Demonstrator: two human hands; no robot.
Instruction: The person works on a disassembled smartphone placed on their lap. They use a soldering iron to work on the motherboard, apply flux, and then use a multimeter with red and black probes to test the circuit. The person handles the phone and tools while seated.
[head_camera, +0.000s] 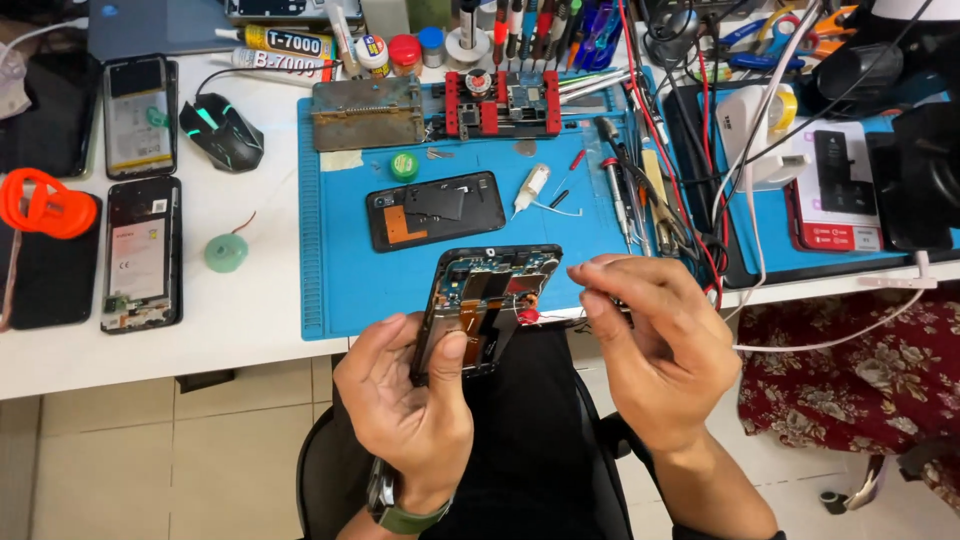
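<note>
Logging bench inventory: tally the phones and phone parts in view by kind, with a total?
Opened phone in the left hand: 1
Opened phones lying on the white table: 2
Phone back cover on the blue mat: 1
Circuit board in the red clamp: 1
Total: 5

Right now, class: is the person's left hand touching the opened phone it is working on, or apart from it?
Touching. The head view shows the left hand wrapped around the opened phone, its thumb pressed on the phone's lower face and its fingers behind the left edge.
</note>
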